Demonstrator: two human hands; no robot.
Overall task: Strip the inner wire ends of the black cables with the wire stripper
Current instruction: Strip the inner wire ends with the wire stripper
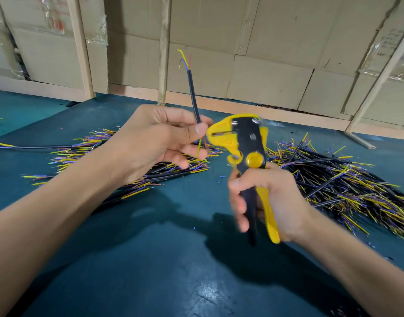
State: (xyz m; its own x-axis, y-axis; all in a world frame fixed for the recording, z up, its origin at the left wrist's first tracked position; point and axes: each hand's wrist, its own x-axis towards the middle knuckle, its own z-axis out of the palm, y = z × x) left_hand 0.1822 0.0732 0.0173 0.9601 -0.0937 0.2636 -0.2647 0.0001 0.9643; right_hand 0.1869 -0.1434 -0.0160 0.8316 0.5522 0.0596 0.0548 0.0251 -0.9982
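Left hand (pixel 159 138): a single black cable (pixel 193 97) is being pinched between thumb and forefinger, held roughly upright above the near-centre of the table.
Cable ends: yellow, blue and red inner wires are fanning out at the far top end; a yellow and a reddish wire are hanging below the pinch, just beside the stripper head.
Right hand (pixel 265 197): the handles of the yellow-black wire stripper (pixel 246 156) are being gripped, head pointing up and left. How wide the jaws stand cannot be told; that hand is blurred.
Stock: one pile of cables (pixel 136 170) is lying left behind the left hand, a second pile (pixel 343 179) right, both on the green table (pixel 150 259).
Handling (judged): the cable is light and fairly stiff along the jacket, the inner wires thin and easily bent. It is best held on the jacket close to the end being stripped, so the wire is not being deflected out of the jaws.
Risk (judged): strands being nicked if over-squeezed.
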